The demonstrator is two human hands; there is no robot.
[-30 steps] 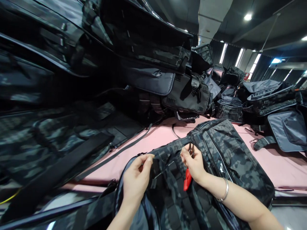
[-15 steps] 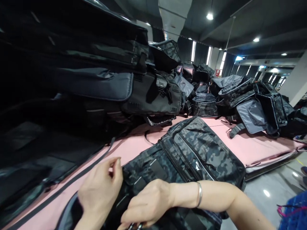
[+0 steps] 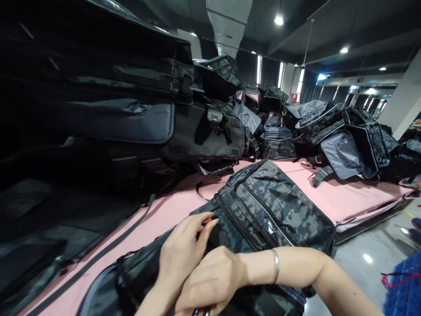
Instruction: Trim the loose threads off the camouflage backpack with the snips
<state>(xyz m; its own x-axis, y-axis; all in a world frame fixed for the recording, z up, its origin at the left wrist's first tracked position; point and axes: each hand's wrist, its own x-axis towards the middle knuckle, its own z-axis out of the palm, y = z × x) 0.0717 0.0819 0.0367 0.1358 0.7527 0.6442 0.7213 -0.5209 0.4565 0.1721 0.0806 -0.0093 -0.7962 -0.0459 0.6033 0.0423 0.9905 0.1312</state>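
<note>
A dark camouflage backpack (image 3: 279,197) with a small white logo lies flat on the pink surface. Over its near part, my left hand (image 3: 184,248) has thumb and fingertips pinched together; anything between them is too small to tell. My right hand (image 3: 213,278), with a silver bracelet at the wrist, is curled beside and partly over my left wrist. Two small shiny metal bits show under its fingers at the bottom edge; I cannot make out what they belong to.
A tall stack of dark bags (image 3: 131,123) rises on the left. More camouflage bags (image 3: 315,123), several open with grey linings, are piled at the back and right. A black strap (image 3: 108,245) crosses the pink surface (image 3: 164,210). Something blue and woven (image 3: 403,281) is at the lower right.
My left hand has moved right over the backpack, close against my right hand, which has shifted slightly right. The view has turned a little.
</note>
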